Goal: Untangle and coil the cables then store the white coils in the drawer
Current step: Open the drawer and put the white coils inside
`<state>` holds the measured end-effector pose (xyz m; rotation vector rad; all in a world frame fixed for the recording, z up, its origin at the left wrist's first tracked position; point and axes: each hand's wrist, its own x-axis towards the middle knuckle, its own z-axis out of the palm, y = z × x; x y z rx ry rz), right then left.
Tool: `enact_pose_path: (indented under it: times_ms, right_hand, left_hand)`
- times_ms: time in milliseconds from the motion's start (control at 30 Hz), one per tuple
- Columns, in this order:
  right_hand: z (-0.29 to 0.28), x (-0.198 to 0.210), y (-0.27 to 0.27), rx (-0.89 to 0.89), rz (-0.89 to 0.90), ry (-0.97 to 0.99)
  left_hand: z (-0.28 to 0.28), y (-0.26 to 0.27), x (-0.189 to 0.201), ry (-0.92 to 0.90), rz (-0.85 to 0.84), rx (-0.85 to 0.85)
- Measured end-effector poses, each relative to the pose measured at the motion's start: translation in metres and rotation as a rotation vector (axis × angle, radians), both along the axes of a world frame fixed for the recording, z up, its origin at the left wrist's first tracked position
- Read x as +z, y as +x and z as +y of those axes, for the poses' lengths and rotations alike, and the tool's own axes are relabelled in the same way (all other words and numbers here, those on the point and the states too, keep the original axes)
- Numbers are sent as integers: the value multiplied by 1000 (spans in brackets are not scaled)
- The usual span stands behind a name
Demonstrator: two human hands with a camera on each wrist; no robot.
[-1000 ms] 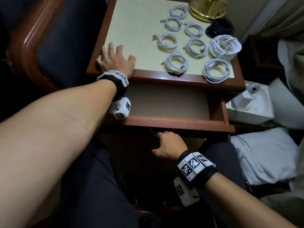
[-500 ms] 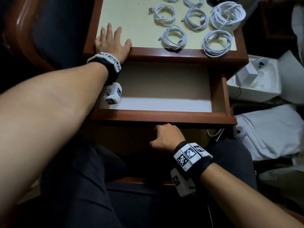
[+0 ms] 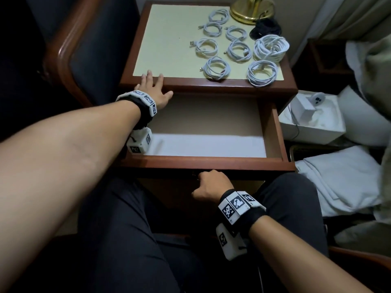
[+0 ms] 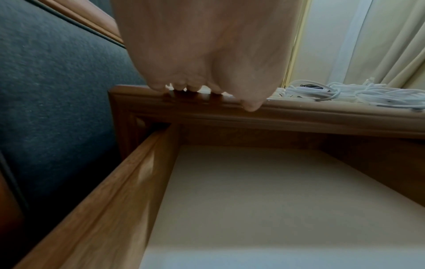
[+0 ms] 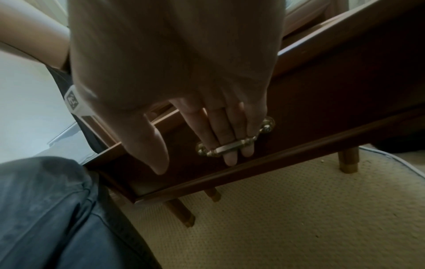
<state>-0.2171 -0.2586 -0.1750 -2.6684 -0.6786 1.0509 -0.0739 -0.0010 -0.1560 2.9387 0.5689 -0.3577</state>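
Several white cable coils (image 3: 215, 67) lie on the right half of the nightstand's cream top (image 3: 169, 43); the left wrist view shows these coils (image 4: 345, 92) from the side. Below the top, the wooden drawer (image 3: 203, 160) stands pulled out, its pale bottom bare. My left hand (image 3: 153, 83) rests flat on the top's front-left edge, fingers straight, and holds nothing. My right hand (image 3: 211, 185) is under the drawer front. In the right wrist view its fingers (image 5: 230, 138) are hooked behind the brass drawer handle (image 5: 232, 147).
A black cable coil (image 3: 265, 30) and a brass lamp base (image 3: 251, 11) sit at the back right of the top. A dark padded headboard (image 3: 88, 39) is on the left. A white box (image 3: 313, 123) and white linen (image 3: 342, 178) are on the right. My legs (image 3: 127, 229) are below the drawer.
The drawer has come farther out toward me with my right hand on its handle. My left hand has slid back to the top's front edge.
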Motion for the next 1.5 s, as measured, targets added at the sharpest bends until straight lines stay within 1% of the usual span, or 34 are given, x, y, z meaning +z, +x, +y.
enact_pose_path:
  times_ms: [167, 233, 300, 367, 433, 500, 600, 667, 733, 833, 933, 1000, 1067, 1167, 1300, 1400, 1500]
  right_hand:
    - [2, -3, 5, 23, 20, -27]
    - [0, 0, 10, 15, 83, -24]
    - [-2, 8, 19, 7, 169, -1]
    - [-4, 19, 28, 49, 226, 8]
    - [-4, 33, 39, 89, 244, 22]
    - [-2, 45, 54, 67, 234, 77]
    - [2, 60, 85, -41, 150, 222]
    - [6, 65, 106, -175, 77, 327]
    - [11, 65, 127, -272, -25, 401]
    - [18, 62, 154, -340, -216, 444]
    - [29, 61, 181, -354, -423, 488]
    - [38, 61, 200, -347, -513, 471]
    - [48, 62, 220, -346, -561, 411]
    - [67, 59, 244, -350, -541, 273]
    - [83, 44, 265, -370, -533, 135]
    - [85, 36, 268, -358, -594, 100]
    - [80, 36, 259, -319, -613, 150]
  left_hand:
    - [2, -1, -2, 11, 1, -3]
    - [2, -3, -4, 5, -19, 0]
    - [2, -2, -5, 2, -40, -2]
    - [4, 2, -2, -21, -48, 4]
    - [6, 11, 0, -56, -49, 16]
    - [9, 20, 0, -52, -55, 17]
    - [12, 32, -3, -7, -73, 10]
    - [14, 41, -4, 10, -79, 21]
    - [14, 50, -5, 8, -81, 42]
    - [15, 66, -7, 8, -112, 83]
    - [17, 81, -10, 21, -140, 109]
    - [18, 87, -11, 36, -166, 122]
    - [19, 92, -13, 41, -192, 131]
    - [21, 92, -16, 43, -227, 141]
    - [21, 93, -18, 55, -252, 150]
    - [20, 92, -18, 64, -264, 156]
    - [19, 92, -18, 57, -297, 164]
